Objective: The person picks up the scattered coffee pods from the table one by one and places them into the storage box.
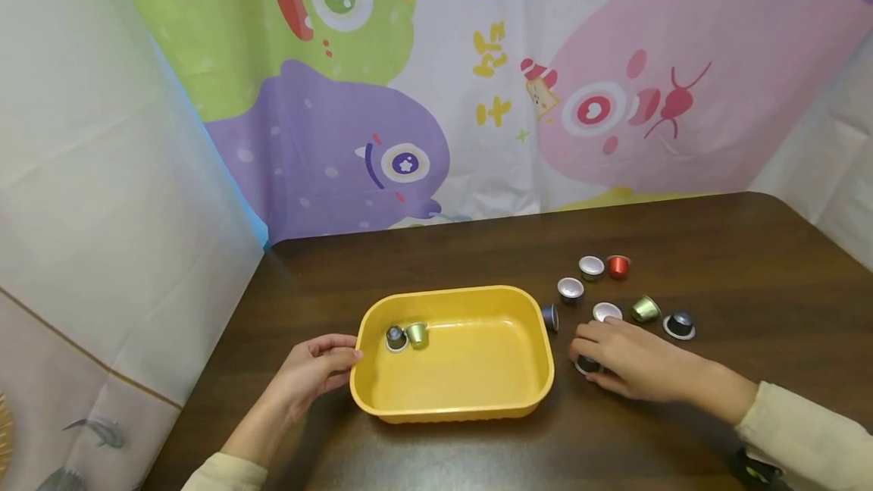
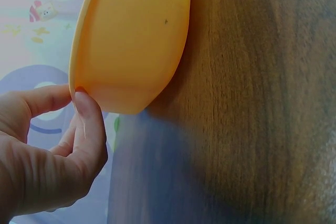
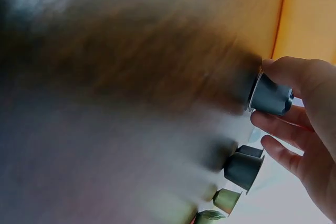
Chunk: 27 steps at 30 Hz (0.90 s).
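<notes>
The grip of the right hand is clamped, thumb and fingers pinching a dark capsule from both sides as it stands rim-down on the brown wood-grain surface. Just beyond the fingers is a silver-lidded capsule, lid facing up. Farther from the grip, and slightly to its left, are two pale-lidded capsules, with a shiny red capsule just beside the farther one. Beyond the grip and to its right, a green capsule lies tipped over, and past it a black capsule stands rim-down. To the grip's left, a blue capsule lies on its side right by the near end of a yellow tray. The tray's interior is shallow, with rounded corners; at the end farthest from the grip sit a charcoal capsule, standing rim-down, and a light green capsule, tilted close against it. At that same end, the left hand holds the tray by its rim, thumb and fingertips drawn together there. Behind everything hangs a white cloth printed with green, purple and pink cartoon creatures.
</notes>
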Tool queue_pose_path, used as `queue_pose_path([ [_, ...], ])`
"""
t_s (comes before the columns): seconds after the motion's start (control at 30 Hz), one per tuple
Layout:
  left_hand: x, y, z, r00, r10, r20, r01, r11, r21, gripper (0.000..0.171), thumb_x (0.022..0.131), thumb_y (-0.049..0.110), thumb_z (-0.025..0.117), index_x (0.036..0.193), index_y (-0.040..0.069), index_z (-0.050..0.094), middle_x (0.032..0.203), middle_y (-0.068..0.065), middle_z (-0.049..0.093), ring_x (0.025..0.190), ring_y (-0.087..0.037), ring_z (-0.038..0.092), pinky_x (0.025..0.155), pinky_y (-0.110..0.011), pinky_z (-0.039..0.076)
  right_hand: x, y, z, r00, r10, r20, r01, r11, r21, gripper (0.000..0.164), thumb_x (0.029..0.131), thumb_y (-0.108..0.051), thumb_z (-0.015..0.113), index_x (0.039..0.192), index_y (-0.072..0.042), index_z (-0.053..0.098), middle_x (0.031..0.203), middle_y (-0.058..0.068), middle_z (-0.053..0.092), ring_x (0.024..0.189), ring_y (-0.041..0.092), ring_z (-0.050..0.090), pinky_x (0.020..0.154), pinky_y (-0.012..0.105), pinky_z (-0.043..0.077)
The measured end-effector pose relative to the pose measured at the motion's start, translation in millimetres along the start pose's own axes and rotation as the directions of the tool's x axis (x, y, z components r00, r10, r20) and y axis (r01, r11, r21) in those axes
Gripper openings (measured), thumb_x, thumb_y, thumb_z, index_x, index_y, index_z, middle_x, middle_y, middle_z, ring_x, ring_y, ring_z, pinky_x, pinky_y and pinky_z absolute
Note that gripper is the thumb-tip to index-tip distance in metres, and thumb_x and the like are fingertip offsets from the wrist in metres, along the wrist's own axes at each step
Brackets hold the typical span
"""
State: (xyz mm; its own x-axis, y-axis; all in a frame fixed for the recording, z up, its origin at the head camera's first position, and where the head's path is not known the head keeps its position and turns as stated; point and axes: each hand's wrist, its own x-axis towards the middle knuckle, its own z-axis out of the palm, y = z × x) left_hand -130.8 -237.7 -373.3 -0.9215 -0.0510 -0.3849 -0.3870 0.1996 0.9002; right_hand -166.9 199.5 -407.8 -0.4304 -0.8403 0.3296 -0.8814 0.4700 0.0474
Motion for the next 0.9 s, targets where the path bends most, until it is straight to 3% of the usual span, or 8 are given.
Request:
queue_pose_path([
  [0.5, 0.2, 2.1, 0.4, 1.0, 0.003, -0.004, -0.003, 1.0, 0.002, 0.041, 0.087, 0.015, 0.068, 0.121, -0.005, 0.057, 0.091, 0.004, 0.071, 0.084, -0.008, 0.066, 0.08, -0.03, 0.059, 3, 1, -2, 0.999, -0.025, -0.036, 0.027, 0.999, 0.036, 0.031, 0.067, -0.014, 0.081, 0.09, -0.019, 0.06, 0.085, -0.01, 0.054, 0.082, 0.005, 0.052, 0.071, 0.028, 0.046],
  [0.9, 0.4, 0.3, 1.0, 1.0, 0.01, -0.01, -0.01, 1.0, 0.004, 0.041, 0.087, 0.015, 0.068, 0.121, -0.006, 0.057, 0.089, 0.005, 0.07, 0.084, -0.009, 0.066, 0.081, -0.031, 0.059, 10, -1, -14, 0.999, -0.018, -0.049, 0.017, 1.0, -0.021, 0.031, 0.068, -0.015, 0.083, 0.089, -0.019, 0.06, 0.085, -0.01, 0.056, 0.08, 0.007, 0.053, 0.074, 0.029, 0.044],
])
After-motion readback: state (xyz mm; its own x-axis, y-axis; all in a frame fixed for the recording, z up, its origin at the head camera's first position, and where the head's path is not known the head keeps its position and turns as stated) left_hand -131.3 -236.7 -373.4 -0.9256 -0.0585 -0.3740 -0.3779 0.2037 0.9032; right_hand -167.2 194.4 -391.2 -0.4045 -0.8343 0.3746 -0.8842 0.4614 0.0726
